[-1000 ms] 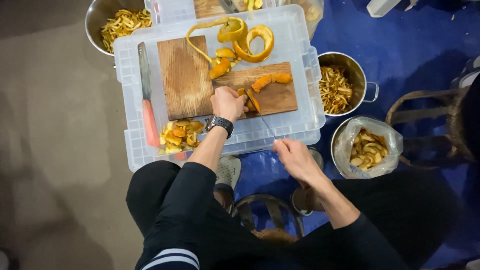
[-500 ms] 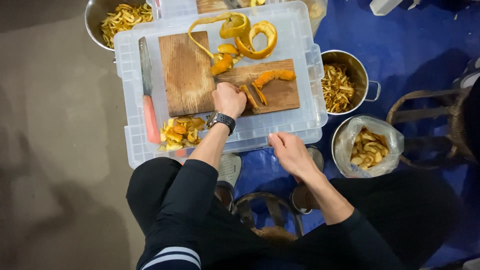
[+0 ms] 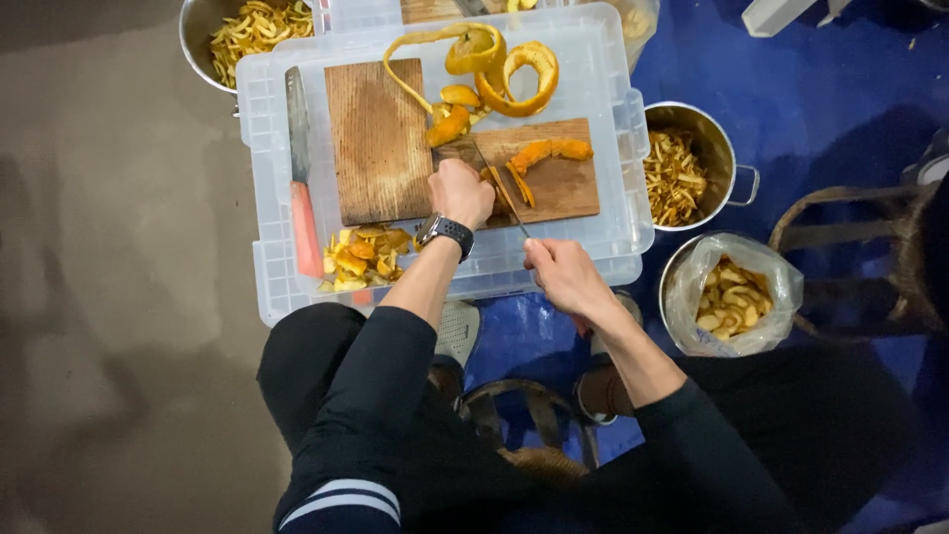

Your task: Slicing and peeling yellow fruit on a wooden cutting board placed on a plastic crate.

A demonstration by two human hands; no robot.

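Head view: cutting board atop plastic bin

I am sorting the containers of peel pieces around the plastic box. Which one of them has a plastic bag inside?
The pot nearest the right hand, low on the right. A clear bag lines it; the handled pot above it and the pot at top left are bare metal.
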